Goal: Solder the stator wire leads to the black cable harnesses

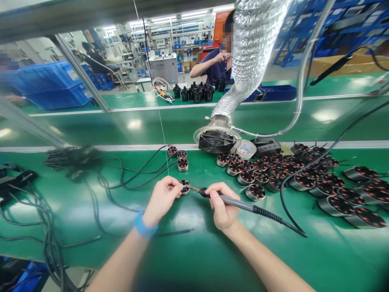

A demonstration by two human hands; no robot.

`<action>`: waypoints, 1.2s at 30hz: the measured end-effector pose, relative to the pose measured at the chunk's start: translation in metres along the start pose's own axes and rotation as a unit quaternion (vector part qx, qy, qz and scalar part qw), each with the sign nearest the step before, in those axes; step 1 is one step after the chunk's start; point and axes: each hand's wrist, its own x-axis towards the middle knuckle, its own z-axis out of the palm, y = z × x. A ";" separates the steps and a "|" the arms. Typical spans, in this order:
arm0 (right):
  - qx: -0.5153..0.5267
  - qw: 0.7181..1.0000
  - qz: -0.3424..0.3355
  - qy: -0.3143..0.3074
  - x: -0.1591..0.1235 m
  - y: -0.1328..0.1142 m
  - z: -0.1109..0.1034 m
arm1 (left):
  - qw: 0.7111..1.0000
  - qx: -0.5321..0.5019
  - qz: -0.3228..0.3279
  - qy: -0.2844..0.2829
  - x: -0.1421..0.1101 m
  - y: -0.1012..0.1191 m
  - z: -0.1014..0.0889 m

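Note:
My left hand (pixel 162 198), with a blue wristband, is closed in a pinch beside a small round motor stator (pixel 184 187) with copper windings on the green bench. A thin solder wire runs down to that hand from above. My right hand (pixel 223 207) grips a grey soldering iron (pixel 243 205) like a pen. Its tip rests on the stator. The iron's black cord (pixel 285 202) loops away to the right.
Several finished stators (pixel 288 172) lie in rows to the right, and three wired ones (pixel 181 158) sit behind my hands. A fume-extractor fan (pixel 216 142) on a silver hose stands behind. Black cables (pixel 75 162) pile at left. A person works across the belt.

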 end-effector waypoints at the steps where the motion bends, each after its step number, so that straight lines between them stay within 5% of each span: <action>1: 0.002 1.000 0.006 -0.001 0.000 0.000 0.000 | 1.000 0.002 0.000 0.001 0.000 0.000 0.000; 13: 0.079 0.993 0.032 0.080 0.003 0.001 0.003 | 1.000 0.015 -0.004 0.004 0.000 0.001 0.002; 36: 0.077 0.994 0.009 0.076 0.002 -0.001 0.002 | 1.000 0.014 0.004 0.014 0.001 -0.002 0.002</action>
